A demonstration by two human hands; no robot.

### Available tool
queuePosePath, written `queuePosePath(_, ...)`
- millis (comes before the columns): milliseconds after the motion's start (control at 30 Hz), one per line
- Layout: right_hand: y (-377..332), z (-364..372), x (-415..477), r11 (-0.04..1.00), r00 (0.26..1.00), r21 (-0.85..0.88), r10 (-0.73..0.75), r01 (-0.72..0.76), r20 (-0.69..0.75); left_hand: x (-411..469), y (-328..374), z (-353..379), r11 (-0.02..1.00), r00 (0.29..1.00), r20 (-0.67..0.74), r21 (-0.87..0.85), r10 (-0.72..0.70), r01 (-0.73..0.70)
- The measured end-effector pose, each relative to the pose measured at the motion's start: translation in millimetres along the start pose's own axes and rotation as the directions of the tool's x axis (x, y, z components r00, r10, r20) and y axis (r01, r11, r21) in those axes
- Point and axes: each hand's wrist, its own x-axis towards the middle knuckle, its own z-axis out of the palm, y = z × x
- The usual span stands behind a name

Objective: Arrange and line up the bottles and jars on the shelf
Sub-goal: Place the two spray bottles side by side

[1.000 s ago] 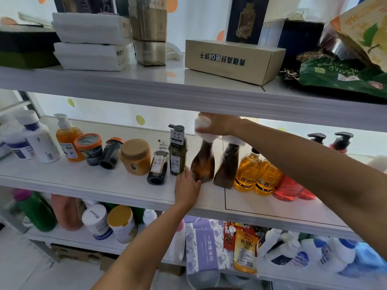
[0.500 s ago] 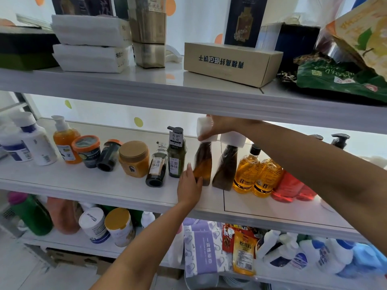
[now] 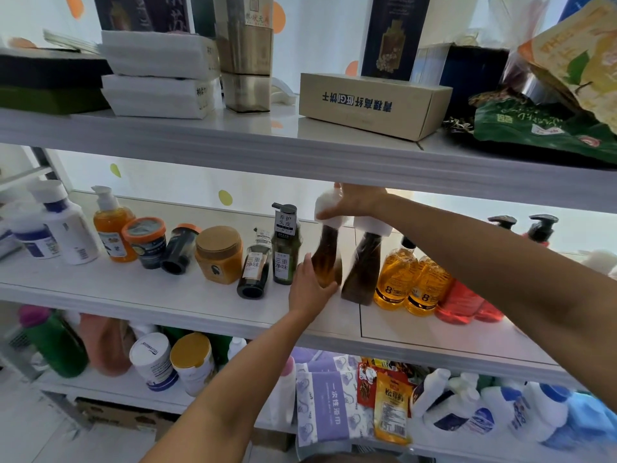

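left hand [image 3: 310, 285] reaches over the front of the middle shelf [image 3: 167, 295], fingers [image 3: 307, 267] straight and pressed against the lower side of the brown bottle [image 3: 325, 259]. the bottle's base is partly hidden by the hand. it sits between the dark green pump bottle [image 3: 283, 252] and a second brown bottle [image 3: 362, 272], just beside both. right hand [image 3: 355, 202] is higher up, fingers curled round the white cap [image 3: 324, 200], just under the upper shelf [image 3: 300, 162]. orange bottles [image 3: 395, 275] are right of the second brown one.
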Motion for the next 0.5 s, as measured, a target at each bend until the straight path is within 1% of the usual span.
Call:
queuePosePath(33, -1.2, -0.3, -0.2, 1.000, 0.999, 0.008, 0.002, -0.002, 0.043, 0.4, -0.2, -0.5, 1.000, 1.000, 0.010, 0.010, -0.010, 0.010)
queuePosePath(100, -0.6, -6.3, -1.4, 0.999, 0.984, 0.037, -0.008, 0.002, 0.178, 0.8, -0.6, -1.1, 0.999, 0.999, 0.032, 0.043, -0.034, 0.032)
queuePosePath(133, 1.1, -10.3, -1.9, 1.000, 0.973, 0.020, -0.020, 0.015, 0.229, 0.7, -0.4, -1.5, 0.998, 0.998, 0.041, 0.059, -0.040, 0.038)
queuePosePath(167, 3.5, -13.4, -2.7, 0.999, 0.967, -0.009, -0.029, 0.032, 0.251, 0.4, 0.0, -1.8, 0.997, 0.998, 0.047, 0.070, -0.042, 0.038)
queuePosePath(200, 6.2, -14.9, -3.2, 0.999, 0.969, -0.026, -0.034, 0.042, 0.243, 0.0, 0.3, -1.5, 0.997, 0.998, 0.051, 0.075, -0.040, 0.036)
queuePosePath(300, 11.4, -13.3, -5.4, 0.999, 0.987, -0.015, -0.027, 0.030, 0.160, -1.4, 1.4, 0.7, 0.997, 0.998, 0.049, 0.068, -0.042, 0.038)
queuePosePath(367, 12.1, -10.2, -6.3, 1.000, 0.990, -0.014, -0.016, 0.018, 0.139, -2.2, -0.3, 2.1, 0.997, 0.999, 0.035, 0.061, -0.040, 0.038)
queuePosePath(500, 9.4, -7.9, -11.0, 0.998, 0.998, -0.067, 0.002, 0.002, 0.067, -4.0, -3.4, 1.9, 0.997, 1.000, 0.004, 0.073, -0.015, 0.015)
